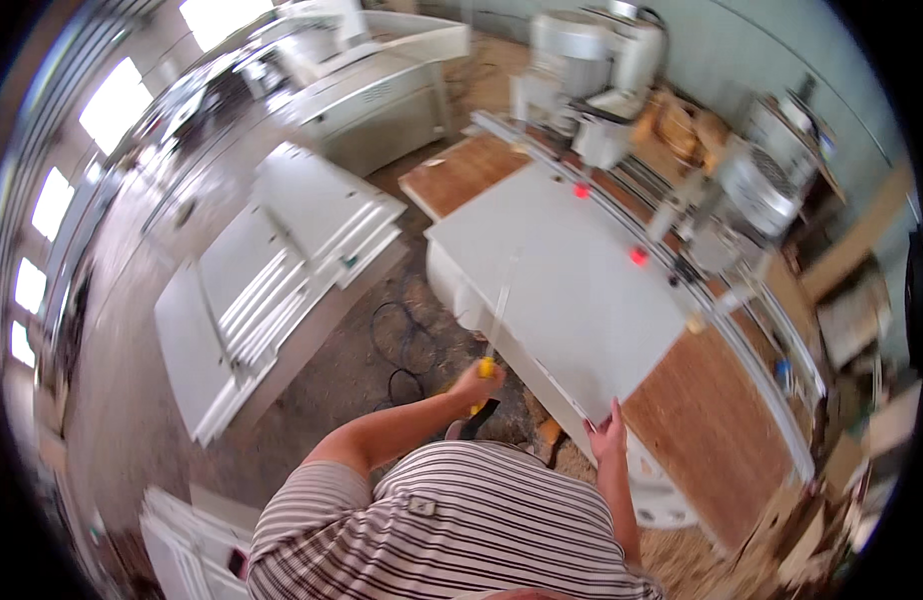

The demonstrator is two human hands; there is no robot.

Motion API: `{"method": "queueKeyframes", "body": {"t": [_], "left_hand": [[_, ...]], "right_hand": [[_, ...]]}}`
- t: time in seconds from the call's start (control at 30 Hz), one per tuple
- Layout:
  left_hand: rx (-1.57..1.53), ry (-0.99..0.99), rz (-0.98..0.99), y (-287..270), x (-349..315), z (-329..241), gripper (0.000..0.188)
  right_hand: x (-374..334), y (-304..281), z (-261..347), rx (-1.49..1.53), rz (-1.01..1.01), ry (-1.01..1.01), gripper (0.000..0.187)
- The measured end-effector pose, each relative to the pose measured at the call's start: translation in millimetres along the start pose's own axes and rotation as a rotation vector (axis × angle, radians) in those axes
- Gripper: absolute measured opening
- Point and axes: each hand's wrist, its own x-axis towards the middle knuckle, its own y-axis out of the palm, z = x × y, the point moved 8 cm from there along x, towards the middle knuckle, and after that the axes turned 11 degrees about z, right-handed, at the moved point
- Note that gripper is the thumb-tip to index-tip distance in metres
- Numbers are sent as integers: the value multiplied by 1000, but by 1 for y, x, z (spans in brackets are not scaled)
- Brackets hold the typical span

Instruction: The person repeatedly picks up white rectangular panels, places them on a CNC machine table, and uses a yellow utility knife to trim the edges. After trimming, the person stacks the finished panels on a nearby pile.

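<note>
My left hand is closed round a yellow-handled tool. A long, thin, pale strip juts from it toward the panel, too blurred to tell its exact kind. A large white panel lies flat on the machine's brown wooden table. At the panel's near right corner, my right hand grips the edge, with a finger stretched over the top face. The fingers beneath that edge are hidden.
Drill-like machine heads and a metal rail with red lights line the panel's far side. White panels are stacked to the left. A dark cable lies on the floor; wood scraps are at lower right.
</note>
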Motion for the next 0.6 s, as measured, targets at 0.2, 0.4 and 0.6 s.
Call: {"method": "queueKeyframes", "body": {"t": [0.2,0.4,0.6], "left_hand": [[-76,-38,-4,64,29,31,24],[-243,27,-39,74,21,42,27],[-359,128,-190,-3,-10,29,12]], "right_hand": [[19,4,-8,-120,-82,152,42],[3,13,-51,-213,117,342,40],[43,12,-126,-41,532,516,33]]}}
